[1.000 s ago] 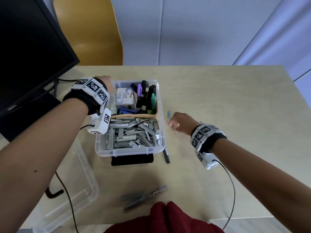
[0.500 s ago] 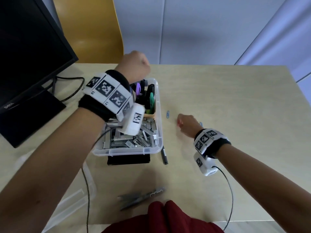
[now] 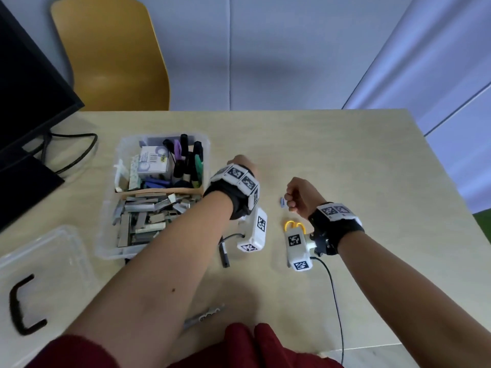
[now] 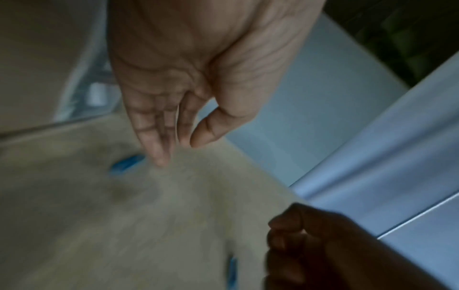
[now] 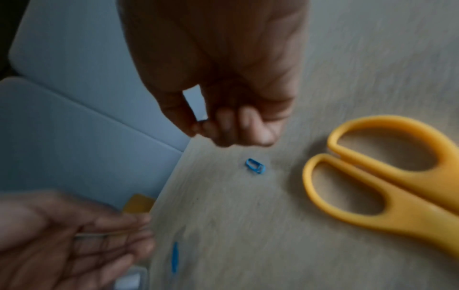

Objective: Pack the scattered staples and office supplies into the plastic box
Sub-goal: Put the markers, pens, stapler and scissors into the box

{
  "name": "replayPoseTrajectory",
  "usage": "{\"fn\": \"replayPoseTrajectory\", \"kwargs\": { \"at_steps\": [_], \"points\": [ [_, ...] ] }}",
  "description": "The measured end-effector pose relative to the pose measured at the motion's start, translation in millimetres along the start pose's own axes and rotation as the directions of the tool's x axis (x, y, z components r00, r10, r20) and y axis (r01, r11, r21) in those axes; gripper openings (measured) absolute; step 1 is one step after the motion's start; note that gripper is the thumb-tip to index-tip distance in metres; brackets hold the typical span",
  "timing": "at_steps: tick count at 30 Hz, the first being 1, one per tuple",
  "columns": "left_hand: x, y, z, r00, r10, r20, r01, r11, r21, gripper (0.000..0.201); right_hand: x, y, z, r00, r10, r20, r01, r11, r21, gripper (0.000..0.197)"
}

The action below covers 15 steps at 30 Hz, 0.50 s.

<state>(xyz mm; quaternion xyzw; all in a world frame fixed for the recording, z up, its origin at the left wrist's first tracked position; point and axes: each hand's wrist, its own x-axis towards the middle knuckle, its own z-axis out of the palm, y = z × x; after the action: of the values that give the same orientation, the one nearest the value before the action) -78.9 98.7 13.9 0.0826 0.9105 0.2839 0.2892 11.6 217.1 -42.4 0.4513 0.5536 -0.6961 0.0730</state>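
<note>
Clips remain — I'm gathering: blue paper clip (image 4: 127,164) lies right of the plastic box (image 3: 111,251), at my left hand's (image 4: 188,82) straight fingertips; right hand (image 5: 223,109) curled, contents untellable. Next, pinch precisely.

At the lower right of the right wrist view the scissors (image 5: 387,188) have yellow handles, and a paper clip (image 5: 255,166) in the middle is blue. In the head view, the chair (image 3: 111,54) at upper left is mustard yellow, the table (image 3: 332,160) pale beige, and the wrist bands (image 3: 240,179) carry black-and-white square patterns.
</note>
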Motion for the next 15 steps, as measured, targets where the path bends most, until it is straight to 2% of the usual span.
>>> {"fn": "replayPoseTrajectory", "kwargs": {
  "at_steps": [1, 2, 4, 5, 6, 8, 11, 15],
  "points": [
    [0, -7, 7, 0.999, -0.05, -0.015, 0.05, 0.998, 0.024, 0.035, 1, 0, 0, 0.999, -0.027, -0.03, 0.022, 0.99, -0.141, 0.027],
    [-2, -13, 13, 0.997, -0.071, -0.037, 0.073, 0.996, 0.052, 0.035, 1, 0, -1, 0.995, -0.084, -0.059, 0.058, 0.933, -0.354, 0.028],
    [1, -23, 24, 0.994, -0.09, -0.056, 0.097, 0.987, 0.127, 0.034, 2, 5, 1, 0.967, -0.245, -0.07, 0.111, 0.652, -0.75, 0.019],
    [3, -27, 31, 0.991, -0.104, -0.082, 0.116, 0.98, 0.162, 0.034, 1, 8, 3, 0.951, -0.301, -0.066, 0.113, 0.54, -0.834, 0.018],
    [5, -31, 37, 0.987, -0.129, -0.099, 0.142, 0.98, 0.138, 0.033, -1, 10, 4, 0.944, -0.324, -0.067, 0.108, 0.492, -0.864, 0.022],
    [13, -37, 42, 0.955, -0.244, -0.171, 0.241, 0.97, -0.036, 0.034, -1, 16, 6, 0.935, -0.349, -0.061, 0.111, 0.455, -0.884, 0.023],
    [19, -38, 48, 0.934, -0.297, -0.2, 0.299, 0.954, -0.021, 0.036, 0, 19, 7, 0.934, -0.355, -0.042, 0.119, 0.42, -0.9, 0.019],
    [27, -43, 57, 0.93, -0.278, -0.242, 0.284, 0.959, -0.012, 0.031, -1, 21, 5, 0.947, -0.318, 0.048, 0.156, 0.325, -0.933, 0.017]
  ]
}}
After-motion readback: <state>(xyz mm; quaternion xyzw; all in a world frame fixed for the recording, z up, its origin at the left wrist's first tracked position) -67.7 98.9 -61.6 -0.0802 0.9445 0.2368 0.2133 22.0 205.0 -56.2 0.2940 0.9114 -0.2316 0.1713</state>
